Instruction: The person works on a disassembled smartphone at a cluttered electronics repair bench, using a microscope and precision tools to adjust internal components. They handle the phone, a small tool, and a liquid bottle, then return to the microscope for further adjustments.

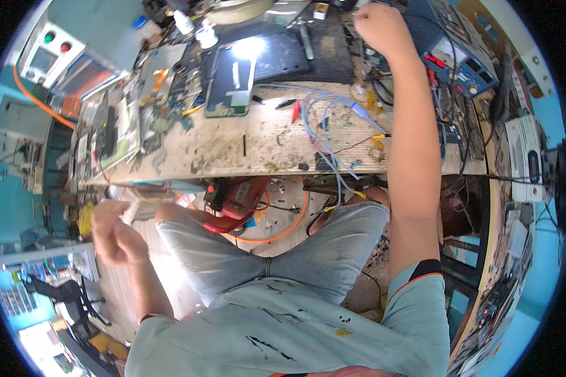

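Observation:
My left hand hangs beside my left knee, off the bench's front edge. Its fingers are loosely bent, apart from the thumb, with nothing seen in them. My right arm reaches across the bench to the far right, where my right hand is curled closed beside a blue bench power supply. Anything inside its fingers is hidden. Between the hands, a flat dark panel like a tablet screen lies partly against a larger dark tablet-like slab, under a bright glare.
Blue cables with red and black clips run over the wooden bench and hang past its front edge. Tweezers lie on a dark mat. Small parts and bottles crowd the left. A red machine and orange hose sit below.

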Tool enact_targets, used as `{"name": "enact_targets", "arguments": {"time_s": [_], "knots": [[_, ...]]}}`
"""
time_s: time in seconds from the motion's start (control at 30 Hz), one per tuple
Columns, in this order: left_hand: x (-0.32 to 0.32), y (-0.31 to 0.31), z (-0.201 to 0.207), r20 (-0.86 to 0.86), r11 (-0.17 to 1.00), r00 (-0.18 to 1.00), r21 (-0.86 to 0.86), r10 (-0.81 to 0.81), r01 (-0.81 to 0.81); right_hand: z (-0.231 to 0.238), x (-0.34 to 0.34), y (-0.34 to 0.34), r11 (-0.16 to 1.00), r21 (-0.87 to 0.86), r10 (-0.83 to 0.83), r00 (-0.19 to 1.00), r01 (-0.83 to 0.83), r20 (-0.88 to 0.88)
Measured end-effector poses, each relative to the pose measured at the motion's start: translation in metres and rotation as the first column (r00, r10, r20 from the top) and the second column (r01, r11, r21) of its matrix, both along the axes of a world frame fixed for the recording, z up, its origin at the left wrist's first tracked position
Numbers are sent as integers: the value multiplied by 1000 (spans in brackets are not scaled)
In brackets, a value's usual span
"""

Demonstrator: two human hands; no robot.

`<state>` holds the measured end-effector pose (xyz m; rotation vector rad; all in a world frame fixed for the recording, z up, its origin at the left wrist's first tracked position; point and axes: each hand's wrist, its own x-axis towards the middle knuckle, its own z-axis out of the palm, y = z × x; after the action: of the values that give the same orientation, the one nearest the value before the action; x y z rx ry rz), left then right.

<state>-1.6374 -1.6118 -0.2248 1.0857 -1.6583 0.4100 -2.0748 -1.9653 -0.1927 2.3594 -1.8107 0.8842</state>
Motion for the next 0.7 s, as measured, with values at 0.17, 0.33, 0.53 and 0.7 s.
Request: {"name": "enact_targets", "arguments": {"time_s": [0.17, 0.33, 0.53, 0.7], "knots": [[-14, 81, -68, -178, 881, 947, 443, 266, -164, -25, -14, -38, 988, -118, 90, 995, -96, -52], [-2, 126, -146, 17, 670, 937, 694, 350, -263, -16, 4, -23, 990, -91, 112, 993, -108, 34], [29, 151, -222, 259, 305, 863, 859, 434, -411, -21, 3, -27, 991, -28, 132, 986, -130, 97], [58, 137, -233, 285, 221, 823, 873, 492, -435, -18, 10, -25, 987, -41, 157, 981, -154, 111]]}}
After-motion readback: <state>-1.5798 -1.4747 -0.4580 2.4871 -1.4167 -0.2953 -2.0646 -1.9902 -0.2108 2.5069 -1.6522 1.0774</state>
